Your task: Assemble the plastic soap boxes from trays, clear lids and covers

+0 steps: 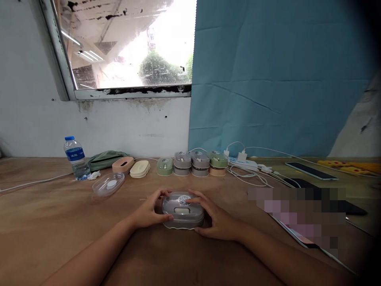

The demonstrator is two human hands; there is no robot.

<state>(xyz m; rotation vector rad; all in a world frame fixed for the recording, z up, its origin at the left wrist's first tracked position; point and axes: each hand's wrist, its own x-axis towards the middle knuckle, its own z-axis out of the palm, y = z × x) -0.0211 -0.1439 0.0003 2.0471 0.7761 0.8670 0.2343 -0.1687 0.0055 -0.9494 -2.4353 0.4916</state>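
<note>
Watching through the head camera, I see both hands closed around one grey oval case (183, 217), resting on the tabletop (89, 246) directly between the palms. Left hand (154, 210): fingers over the far edge, thumb along the near side. Right hand (218, 218): thumb low at the near right corner, fingers across the top, one reaching the round label (182, 199). Its clear cover looks seated; whether it is home all round, I cannot tell.

Handling, my judgement: keep the palms level and opposed, load the rim rather than the middle, let the table take the weight. Too hard a squeeze could skew the cover. Go lightly near the wavy pale edging at the base; it could catch.

Surface: brown, wood-toned, faintly scuffed. Straight beyond the grip, a small green case (165, 167), then two grey stacks (182, 163) and a green-topped stack (218, 161). Beyond and left: loose clear lid (104, 186), cream pieces (139, 169), peach tray (121, 163), green pouch (105, 159), water bottle (76, 157). Beyond and right: power strip (247, 163), tangled white cables, phone (311, 171). Nearer right, a patch is pixelated, contents unreadable.

Room: grimy window (133, 43) above left of the grip, stained white wall (133, 135) under it, creased blue cloth (268, 79) above right.
</note>
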